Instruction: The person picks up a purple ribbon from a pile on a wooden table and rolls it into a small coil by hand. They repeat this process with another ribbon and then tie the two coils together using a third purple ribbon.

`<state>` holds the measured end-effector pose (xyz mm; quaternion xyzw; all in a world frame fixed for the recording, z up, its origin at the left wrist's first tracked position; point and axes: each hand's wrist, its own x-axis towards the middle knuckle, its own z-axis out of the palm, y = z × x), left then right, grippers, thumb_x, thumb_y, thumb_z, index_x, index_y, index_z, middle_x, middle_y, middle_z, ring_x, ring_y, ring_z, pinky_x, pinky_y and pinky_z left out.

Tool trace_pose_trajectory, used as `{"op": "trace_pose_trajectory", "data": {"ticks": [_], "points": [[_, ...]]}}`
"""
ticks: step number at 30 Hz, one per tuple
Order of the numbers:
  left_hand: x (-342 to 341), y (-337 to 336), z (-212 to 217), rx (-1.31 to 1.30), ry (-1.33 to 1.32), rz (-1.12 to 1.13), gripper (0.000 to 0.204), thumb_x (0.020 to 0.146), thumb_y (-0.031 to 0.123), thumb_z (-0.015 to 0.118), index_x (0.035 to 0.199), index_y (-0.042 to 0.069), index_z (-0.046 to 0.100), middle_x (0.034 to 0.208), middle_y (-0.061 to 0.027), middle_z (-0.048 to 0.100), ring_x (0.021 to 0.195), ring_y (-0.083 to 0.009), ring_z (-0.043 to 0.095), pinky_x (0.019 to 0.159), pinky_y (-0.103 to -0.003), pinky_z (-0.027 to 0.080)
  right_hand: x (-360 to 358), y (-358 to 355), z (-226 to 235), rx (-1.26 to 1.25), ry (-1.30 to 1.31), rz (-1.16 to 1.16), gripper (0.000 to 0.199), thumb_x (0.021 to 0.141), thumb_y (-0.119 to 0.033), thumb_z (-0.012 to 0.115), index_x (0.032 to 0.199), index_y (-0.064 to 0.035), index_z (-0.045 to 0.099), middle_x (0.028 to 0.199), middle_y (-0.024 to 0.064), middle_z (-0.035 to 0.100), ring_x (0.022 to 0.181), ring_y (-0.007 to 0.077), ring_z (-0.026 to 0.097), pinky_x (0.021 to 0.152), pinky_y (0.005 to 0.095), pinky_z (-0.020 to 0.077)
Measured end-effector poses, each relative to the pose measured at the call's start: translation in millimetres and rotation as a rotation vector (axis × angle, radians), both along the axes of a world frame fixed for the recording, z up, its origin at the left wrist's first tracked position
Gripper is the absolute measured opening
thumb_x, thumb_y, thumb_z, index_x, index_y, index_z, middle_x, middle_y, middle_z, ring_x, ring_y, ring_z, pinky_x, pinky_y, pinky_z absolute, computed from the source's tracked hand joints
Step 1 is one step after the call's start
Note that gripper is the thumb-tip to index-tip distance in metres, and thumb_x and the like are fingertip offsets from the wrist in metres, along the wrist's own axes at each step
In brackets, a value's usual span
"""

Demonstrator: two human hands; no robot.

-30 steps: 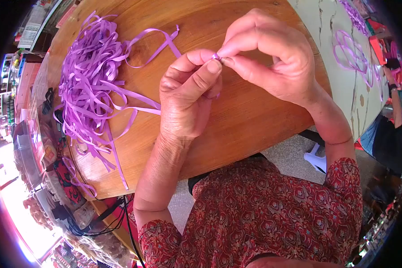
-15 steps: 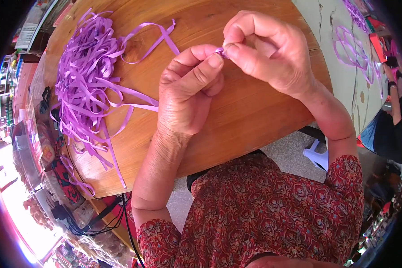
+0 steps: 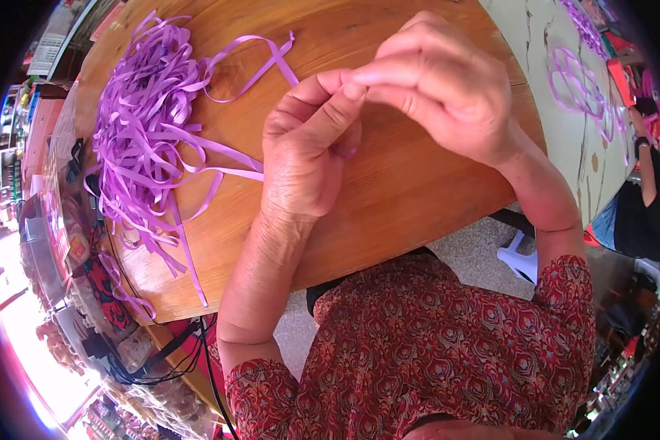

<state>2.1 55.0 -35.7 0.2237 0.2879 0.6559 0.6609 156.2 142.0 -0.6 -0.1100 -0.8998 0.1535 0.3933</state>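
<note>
Above the wooden table (image 3: 418,198), my left hand (image 3: 304,147) pinches a purple ribbon between thumb and forefinger. Ribbon strands (image 3: 231,158) run from the left and disappear behind this hand, and another strand (image 3: 290,70) emerges behind its knuckles. My right hand (image 3: 451,92) is closed in a pinch, its thumb and forefinger meeting the left fingertips. Whatever part of the ribbon sits between the fingertips is covered by the fingers. A big tangled heap of purple ribbon (image 3: 143,117) lies at the table's left side, with loose ends trailing toward the near edge.
A pale marbled table (image 3: 590,158) adjoins on the right, with loops of purple ribbon (image 3: 579,88) on it. Another person's arm (image 3: 647,161) shows at the far right. Black cables (image 3: 187,363) hang by the near left edge, and bagged goods crowd the left side.
My right hand has turned, its fingers folding over toward the left fingertips. The purple bit seen between the fingertips is now covered. My left hand has barely shifted.
</note>
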Motion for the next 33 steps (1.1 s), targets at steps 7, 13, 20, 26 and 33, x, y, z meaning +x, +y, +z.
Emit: {"op": "trace_pose_trajectory", "data": {"ticks": [7, 13, 20, 26, 33], "points": [[-1, -1, 17, -0.09, 0.513, 0.224, 0.007, 0.084, 0.008, 0.065, 0.09, 0.004, 0.065, 0.076, 0.0059, 0.058, 0.061, 0.0003, 0.042, 0.054, -0.015, 0.03, -6, 53, -22, -0.348, 0.609, 0.638, 0.01, 0.08, 0.003, 0.064, 0.09, 0.0015, 0.063, 0.088, 0.0078, 0.061, 0.082, 0.0147, 0.06, 0.072, 0.0238, 0.0455], [-8, -3, 16, -0.095, 0.52, 0.22, 0.006, 0.084, 0.005, 0.065, 0.089, 0.002, 0.065, 0.077, 0.0045, 0.06, 0.068, -0.0016, 0.048, 0.061, -0.015, 0.037, 0, 18, 20, -0.22, 0.379, 0.294, 0.015, 0.079, 0.004, 0.064, 0.093, 0.0012, 0.065, 0.089, 0.0087, 0.061, 0.083, 0.0178, 0.059, 0.074, 0.0251, 0.0454], [-5, -1, 22, -0.069, 0.642, 0.206, 0.005, 0.084, 0.004, 0.064, 0.087, 0.001, 0.064, 0.079, 0.0021, 0.062, 0.072, -0.002, 0.052, 0.063, -0.017, 0.042, 10, 17, 0, -0.153, -0.083, 0.055, 0.029, 0.08, -0.007, 0.065, 0.109, -0.0042, 0.065, 0.09, 0.0071, 0.065, 0.079, 0.0165, 0.06, 0.069, 0.0264, 0.0473], [-6, 0, 18, 0.265, 1.387, 0.503, 0.007, 0.077, -0.001, 0.068, 0.082, 0.001, 0.063, 0.07, -0.0025, 0.056, 0.061, -0.0095, 0.052, 0.054, -0.022, 0.041, 5, 9, -1, -0.872, -0.036, 0.146, 0.025, 0.086, -0.005, 0.059, 0.111, -0.0012, 0.063, 0.085, 0.0041, 0.065, 0.078, 0.0092, 0.059, 0.068, 0.0223, 0.0471], [-10, 4, 22, 0.374, 1.451, 0.578, 0.009, 0.074, -0.003, 0.069, 0.079, 0.001, 0.063, 0.069, -0.0057, 0.053, 0.058, -0.0141, 0.051, 0.054, -0.025, 0.042, 7, 12, -1, -0.272, -0.145, -0.041, 0.018, 0.081, -0.004, 0.064, 0.099, -0.002, 0.067, 0.079, 0.0041, 0.063, 0.071, 0.0111, 0.059, 0.061, 0.0219, 0.045]]}}
